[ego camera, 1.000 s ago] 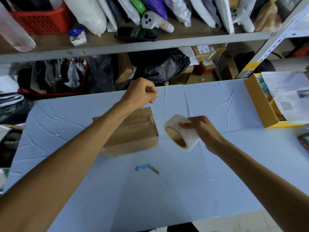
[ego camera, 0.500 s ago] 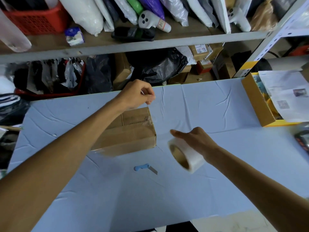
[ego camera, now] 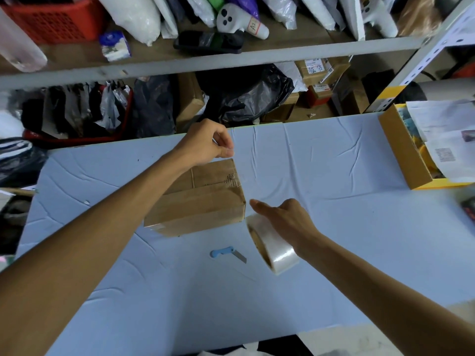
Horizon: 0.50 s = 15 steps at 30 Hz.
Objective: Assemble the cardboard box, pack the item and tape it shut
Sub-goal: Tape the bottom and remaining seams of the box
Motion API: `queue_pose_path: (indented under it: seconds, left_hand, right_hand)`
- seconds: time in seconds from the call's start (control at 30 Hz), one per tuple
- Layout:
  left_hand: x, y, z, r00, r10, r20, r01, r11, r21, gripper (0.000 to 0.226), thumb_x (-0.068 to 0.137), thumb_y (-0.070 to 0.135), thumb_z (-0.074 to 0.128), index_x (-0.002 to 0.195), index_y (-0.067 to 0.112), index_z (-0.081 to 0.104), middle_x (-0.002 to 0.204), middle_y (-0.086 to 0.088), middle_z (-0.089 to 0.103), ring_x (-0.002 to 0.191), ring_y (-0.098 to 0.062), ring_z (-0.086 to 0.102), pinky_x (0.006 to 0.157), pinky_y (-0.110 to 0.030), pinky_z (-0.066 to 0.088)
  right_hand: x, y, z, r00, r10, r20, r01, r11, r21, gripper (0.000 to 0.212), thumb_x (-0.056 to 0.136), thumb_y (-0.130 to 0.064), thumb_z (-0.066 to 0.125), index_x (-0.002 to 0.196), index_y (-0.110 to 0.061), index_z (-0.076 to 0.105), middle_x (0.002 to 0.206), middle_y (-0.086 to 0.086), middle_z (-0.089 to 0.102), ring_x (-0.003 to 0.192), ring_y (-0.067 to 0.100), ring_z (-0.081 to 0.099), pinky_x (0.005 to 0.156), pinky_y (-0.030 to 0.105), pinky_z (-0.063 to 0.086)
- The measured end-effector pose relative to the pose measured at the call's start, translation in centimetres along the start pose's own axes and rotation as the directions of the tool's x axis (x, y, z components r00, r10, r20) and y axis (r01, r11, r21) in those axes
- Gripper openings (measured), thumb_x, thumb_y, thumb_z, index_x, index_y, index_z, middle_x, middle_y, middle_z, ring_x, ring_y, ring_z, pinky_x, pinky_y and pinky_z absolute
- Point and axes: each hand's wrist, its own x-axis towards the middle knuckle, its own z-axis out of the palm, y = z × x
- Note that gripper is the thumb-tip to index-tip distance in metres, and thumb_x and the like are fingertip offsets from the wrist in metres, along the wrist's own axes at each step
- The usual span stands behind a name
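A closed brown cardboard box (ego camera: 203, 206) lies on the blue table (ego camera: 321, 176), with clear tape along its top seam. My left hand (ego camera: 208, 143) hovers over the box's far right corner, its fingers pinched on the free end of the clear tape. My right hand (ego camera: 285, 219) holds the roll of clear tape (ego camera: 272, 249) just off the box's near right corner, low over the table. A faint strip of tape stretches between the two hands. The packed item is hidden inside the box.
A blue-handled utility knife (ego camera: 227, 253) lies on the table in front of the box. An open yellow-lined carton (ego camera: 406, 155) with papers sits at the right edge. Cluttered shelves (ego camera: 205, 62) run behind the table's far edge.
My right hand has carried the tape roll down and toward me, drawing out more tape. My left hand has stayed pinched over the box's far corner.
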Motion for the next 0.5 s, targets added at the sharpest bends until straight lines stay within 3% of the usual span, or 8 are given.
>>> queue_pose_path:
  seconds: [0.23,0.5]
  left_hand:
    - [0.3,-0.9,0.7,1.0,-0.011,-0.003,0.011,1.0,-0.002,0.016,0.076,0.013,0.078,0.089,0.008,0.071,0.087,-0.006,0.07,0.077,-0.014,0.066,0.074,-0.027,0.056]
    - [0.9,-1.3,1.2,1.0,-0.019,0.009,0.019,1.0,0.003,0.016,0.078,0.013,0.077,0.091,0.008,0.07,0.089,-0.007,0.069,0.073,-0.01,0.063,0.067,-0.021,0.051]
  right_hand:
    - [0.4,0.1,1.5,0.999,0.033,-0.018,-0.032,0.999,0.034,0.055,0.079,-0.058,0.065,0.065,-0.014,0.034,0.063,0.001,0.038,0.051,0.016,0.036,0.048,0.028,0.027]
    - [0.8,0.2,2.3,0.997,0.074,-0.027,-0.073,0.996,0.057,0.053,0.079,-0.059,0.063,0.071,-0.012,0.041,0.068,0.002,0.043,0.06,0.018,0.042,0.052,0.029,0.031]
